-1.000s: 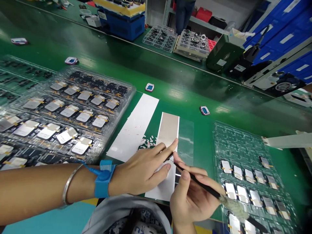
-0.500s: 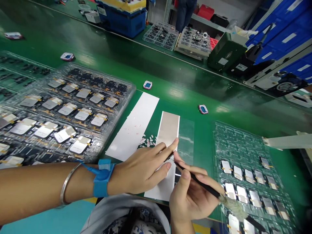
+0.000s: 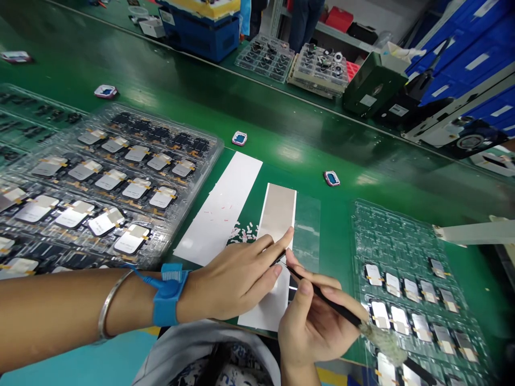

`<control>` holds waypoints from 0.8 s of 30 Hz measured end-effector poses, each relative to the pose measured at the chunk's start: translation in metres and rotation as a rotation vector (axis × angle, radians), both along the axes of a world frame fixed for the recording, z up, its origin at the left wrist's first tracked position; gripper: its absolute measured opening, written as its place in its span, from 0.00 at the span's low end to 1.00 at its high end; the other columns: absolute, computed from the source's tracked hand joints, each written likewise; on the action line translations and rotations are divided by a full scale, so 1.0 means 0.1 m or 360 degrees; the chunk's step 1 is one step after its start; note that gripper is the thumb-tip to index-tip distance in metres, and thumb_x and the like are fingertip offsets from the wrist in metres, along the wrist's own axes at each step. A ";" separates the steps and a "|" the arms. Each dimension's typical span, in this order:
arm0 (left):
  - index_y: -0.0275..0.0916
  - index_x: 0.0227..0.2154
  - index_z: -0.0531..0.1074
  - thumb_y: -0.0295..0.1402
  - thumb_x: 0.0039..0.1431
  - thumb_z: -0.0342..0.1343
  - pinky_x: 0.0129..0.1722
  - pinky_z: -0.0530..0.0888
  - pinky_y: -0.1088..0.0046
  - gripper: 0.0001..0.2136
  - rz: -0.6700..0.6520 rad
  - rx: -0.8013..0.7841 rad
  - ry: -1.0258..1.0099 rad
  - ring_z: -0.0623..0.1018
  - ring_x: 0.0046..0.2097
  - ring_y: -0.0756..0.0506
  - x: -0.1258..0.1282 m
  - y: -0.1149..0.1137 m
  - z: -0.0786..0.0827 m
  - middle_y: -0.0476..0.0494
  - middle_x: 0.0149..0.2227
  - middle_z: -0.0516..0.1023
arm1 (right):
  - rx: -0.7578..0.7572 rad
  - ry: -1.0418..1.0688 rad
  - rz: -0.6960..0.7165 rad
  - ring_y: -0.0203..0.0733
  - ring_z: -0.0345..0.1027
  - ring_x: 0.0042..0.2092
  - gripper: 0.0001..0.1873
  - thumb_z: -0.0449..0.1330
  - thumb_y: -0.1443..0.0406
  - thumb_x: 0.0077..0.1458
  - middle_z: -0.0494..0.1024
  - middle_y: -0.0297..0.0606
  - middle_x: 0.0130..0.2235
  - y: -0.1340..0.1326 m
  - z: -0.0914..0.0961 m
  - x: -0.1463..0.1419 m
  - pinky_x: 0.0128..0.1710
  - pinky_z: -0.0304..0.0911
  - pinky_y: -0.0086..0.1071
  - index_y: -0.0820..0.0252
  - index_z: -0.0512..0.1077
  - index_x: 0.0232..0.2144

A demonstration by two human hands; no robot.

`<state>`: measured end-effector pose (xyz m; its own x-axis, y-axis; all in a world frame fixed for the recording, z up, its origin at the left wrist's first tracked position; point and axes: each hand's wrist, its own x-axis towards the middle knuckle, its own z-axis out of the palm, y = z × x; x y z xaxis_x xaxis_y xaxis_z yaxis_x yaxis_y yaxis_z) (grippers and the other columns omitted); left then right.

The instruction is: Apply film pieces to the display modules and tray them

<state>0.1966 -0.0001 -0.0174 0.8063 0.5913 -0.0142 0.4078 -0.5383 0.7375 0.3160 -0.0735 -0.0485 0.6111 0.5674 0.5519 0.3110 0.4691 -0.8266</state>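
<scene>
My left hand [image 3: 231, 281] lies across a white sheet [image 3: 269, 305], its fingertips near the lower end of a beige-silver strip [image 3: 277, 214]. A blue anti-static wrist strap [image 3: 171, 295] and a metal bangle [image 3: 115, 305] circle that wrist. My right hand [image 3: 317, 327] grips black tweezers [image 3: 330, 301] with a fuzzy wrapped end. Their tips reach the left fingers, and whatever they touch is hidden there. Small pinkish snippets [image 3: 242, 233] lie beside the strip, and more flecks mark a wide white sheet [image 3: 219, 206].
Clear plastic trays [image 3: 213, 145] [image 3: 402, 236] holding rows of flat silver and white parts flank the hands on the green bench. Small pink-rimmed pieces [image 3: 239, 138] lie beyond. A person's legs [image 3: 303, 21] and blue bins [image 3: 462, 59] stand at the back.
The whole view has drifted slightly as my head moved. My hands and the tweezers have stayed nearly in place, with no visible change in hold.
</scene>
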 end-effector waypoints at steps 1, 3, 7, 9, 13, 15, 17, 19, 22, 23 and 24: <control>0.38 0.70 0.41 0.34 0.73 0.34 0.44 0.76 0.61 0.26 0.0002 0.0005 0.0001 0.76 0.46 0.40 0.00 0.00 0.00 0.35 0.54 0.72 | 0.0003 -0.0006 -0.0002 0.42 0.79 0.37 0.17 0.58 0.79 0.57 0.79 0.35 0.35 0.00 0.00 0.00 0.40 0.81 0.47 0.55 0.64 0.42; 0.38 0.70 0.42 0.34 0.73 0.34 0.43 0.76 0.61 0.26 0.0009 0.0005 0.0003 0.77 0.45 0.40 0.00 0.00 -0.01 0.36 0.53 0.73 | 0.0009 -0.0019 0.0003 0.42 0.79 0.37 0.17 0.58 0.79 0.57 0.79 0.35 0.36 0.00 -0.01 0.00 0.40 0.81 0.46 0.56 0.63 0.43; 0.38 0.70 0.43 0.33 0.72 0.34 0.42 0.76 0.61 0.26 0.0012 -0.0011 0.0027 0.77 0.44 0.40 0.00 0.00 0.00 0.37 0.51 0.74 | 0.0027 -0.0045 0.0020 0.43 0.79 0.38 0.17 0.58 0.79 0.57 0.79 0.37 0.37 0.00 -0.01 0.01 0.39 0.81 0.46 0.57 0.63 0.43; 0.38 0.70 0.45 0.33 0.72 0.34 0.43 0.76 0.60 0.25 0.0013 -0.0019 0.0034 0.77 0.45 0.40 0.00 0.00 0.01 0.37 0.52 0.73 | 0.0024 -0.0054 0.0002 0.43 0.79 0.38 0.17 0.59 0.79 0.57 0.79 0.36 0.38 -0.01 -0.01 0.01 0.37 0.81 0.46 0.56 0.63 0.43; 0.37 0.70 0.44 0.33 0.72 0.34 0.43 0.75 0.61 0.26 0.0014 -0.0025 0.0041 0.76 0.46 0.40 0.00 0.00 0.02 0.36 0.52 0.73 | 0.0012 -0.0083 0.0029 0.42 0.79 0.37 0.18 0.59 0.79 0.57 0.79 0.35 0.37 -0.01 -0.01 0.02 0.40 0.81 0.48 0.56 0.64 0.43; 0.36 0.70 0.43 0.33 0.72 0.35 0.42 0.75 0.60 0.26 0.0004 -0.0027 0.0048 0.76 0.45 0.39 0.00 0.00 0.02 0.36 0.51 0.74 | 0.0014 -0.0097 0.0055 0.43 0.79 0.38 0.19 0.58 0.80 0.56 0.79 0.36 0.38 -0.01 -0.01 0.02 0.41 0.81 0.47 0.56 0.64 0.44; 0.36 0.70 0.43 0.33 0.71 0.35 0.42 0.75 0.59 0.27 -0.0010 -0.0046 0.0058 0.76 0.44 0.39 0.00 0.00 0.01 0.37 0.51 0.73 | 0.0012 -0.0107 0.0069 0.43 0.79 0.39 0.20 0.57 0.81 0.55 0.79 0.36 0.38 -0.02 -0.02 0.02 0.42 0.81 0.47 0.56 0.64 0.44; 0.36 0.70 0.43 0.33 0.70 0.36 0.42 0.75 0.58 0.27 -0.0020 -0.0062 0.0068 0.76 0.45 0.39 0.01 0.01 0.01 0.37 0.51 0.73 | 0.0010 -0.0108 0.0097 0.43 0.79 0.39 0.20 0.56 0.82 0.55 0.79 0.35 0.38 -0.02 -0.02 0.03 0.43 0.80 0.49 0.56 0.64 0.44; 0.36 0.70 0.42 0.33 0.70 0.36 0.44 0.75 0.57 0.28 -0.0024 -0.0075 0.0075 0.76 0.46 0.38 0.00 0.01 0.02 0.36 0.52 0.72 | 0.0032 -0.0109 0.0101 0.43 0.79 0.39 0.21 0.56 0.83 0.54 0.79 0.35 0.38 -0.03 -0.03 0.03 0.44 0.80 0.50 0.57 0.64 0.44; 0.37 0.70 0.42 0.33 0.70 0.36 0.44 0.75 0.57 0.28 -0.0024 -0.0075 0.0074 0.76 0.46 0.39 0.00 0.01 0.02 0.36 0.52 0.72 | 0.0036 -0.0108 0.0090 0.43 0.79 0.39 0.21 0.56 0.83 0.54 0.79 0.36 0.38 -0.03 -0.03 0.03 0.44 0.80 0.49 0.57 0.63 0.44; 0.37 0.70 0.42 0.33 0.70 0.36 0.44 0.75 0.57 0.28 -0.0025 -0.0073 0.0072 0.76 0.46 0.39 0.00 0.01 0.02 0.36 0.52 0.72 | 0.0034 -0.0110 0.0082 0.43 0.79 0.39 0.21 0.56 0.83 0.54 0.79 0.36 0.38 -0.03 -0.03 0.03 0.43 0.80 0.49 0.57 0.63 0.44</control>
